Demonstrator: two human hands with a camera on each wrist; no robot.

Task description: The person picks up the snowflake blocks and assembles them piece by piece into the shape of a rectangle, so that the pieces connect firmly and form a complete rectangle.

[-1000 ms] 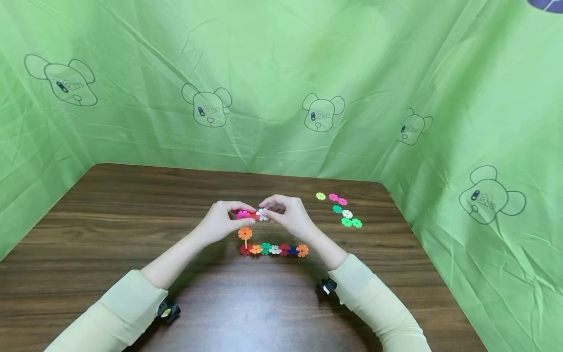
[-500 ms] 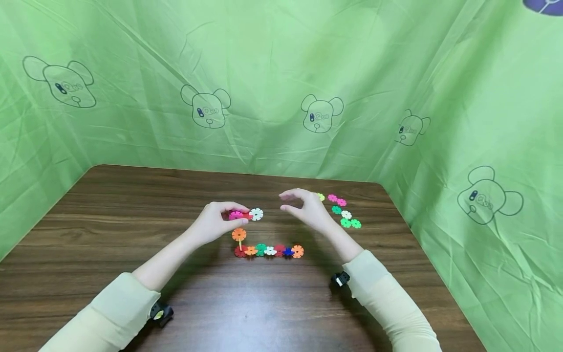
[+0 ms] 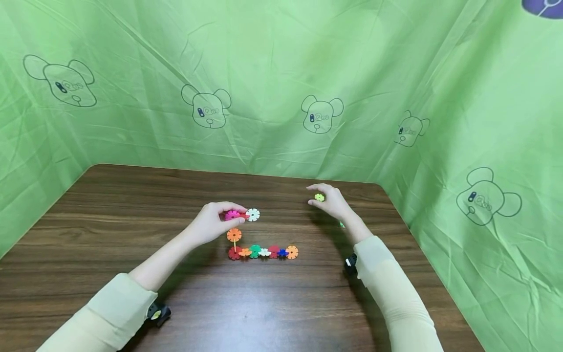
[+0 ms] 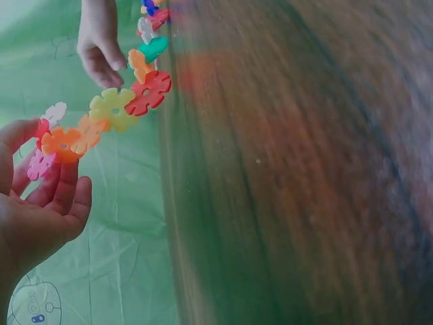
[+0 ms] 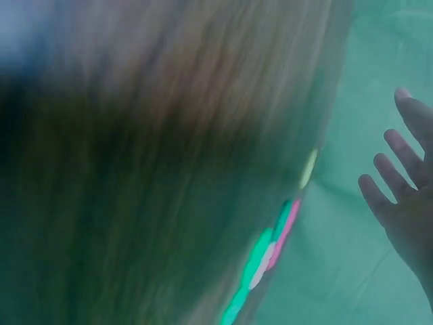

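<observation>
Swung rightward, the right hand [image 3: 333, 202], fingers parted, hovers by a loose yellow disc [image 3: 319, 197] on the table [image 3: 132, 210] as the left hand [image 3: 214, 222] pinches a disc chain [image 3: 255, 251] whose sagging weight could part joints.

Between the left hand [image 3: 213, 224] and the right hand [image 3: 333, 203], the table [image 3: 283, 212] leaves a free lane beyond the long row of the chain [image 3: 255, 252]. That row blocks a low pass from the near side; the curtain [image 3: 264, 73] walls the left, far and right.
</observation>
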